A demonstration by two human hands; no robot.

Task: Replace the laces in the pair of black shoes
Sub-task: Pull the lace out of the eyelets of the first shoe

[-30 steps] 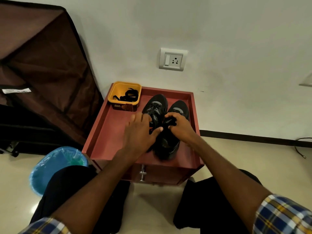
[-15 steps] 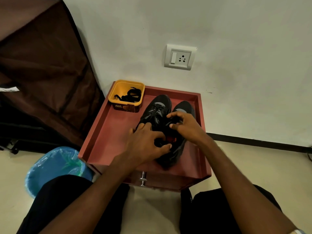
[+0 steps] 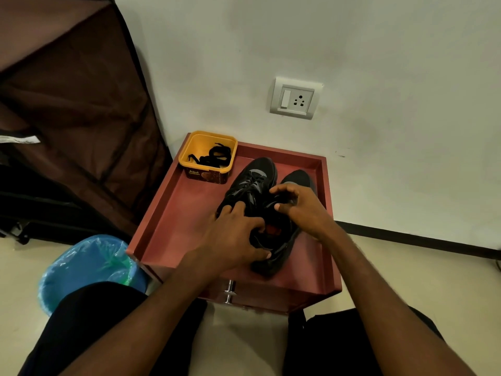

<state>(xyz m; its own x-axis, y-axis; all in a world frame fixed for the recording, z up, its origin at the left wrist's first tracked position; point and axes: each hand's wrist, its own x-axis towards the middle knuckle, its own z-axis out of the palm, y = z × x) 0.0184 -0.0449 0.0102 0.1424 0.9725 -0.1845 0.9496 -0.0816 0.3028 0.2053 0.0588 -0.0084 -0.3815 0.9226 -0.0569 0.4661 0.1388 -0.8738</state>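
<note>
- Since a second ago your left hand (image 3: 233,240) slides back along the shoes toward the heels, thumb now down at the near rim; your right hand (image 3: 301,210) stays up by the tongue area.
- Your view has shifted too, the wall socket (image 3: 295,98) sits lower in frame now.
- Left hand: fingers curled, gripping the collar of the right shoe (image 3: 273,240), red insole patch showing just beside your fingers.
- Right hand: fingers and thumb curled over the same shoe's upper near the laces; whether it pinches a lace, cannot tell, too dark.
- Left shoe (image 3: 252,183) lies touching the other one, toes toward the wall, laces still threaded.
- Both shoes sit on the red tray-top cabinet (image 3: 173,210), right half of it.
- Yellow tub (image 3: 189,153) stands in the far left corner of that top, spare black laces (image 3: 214,156) coiled inside.
- Blue bin (image 3: 84,267) with a liner on the floor at your left, near your knee.
- Brown fabric wardrobe (image 3: 70,104) stands at left against the wall.
</note>
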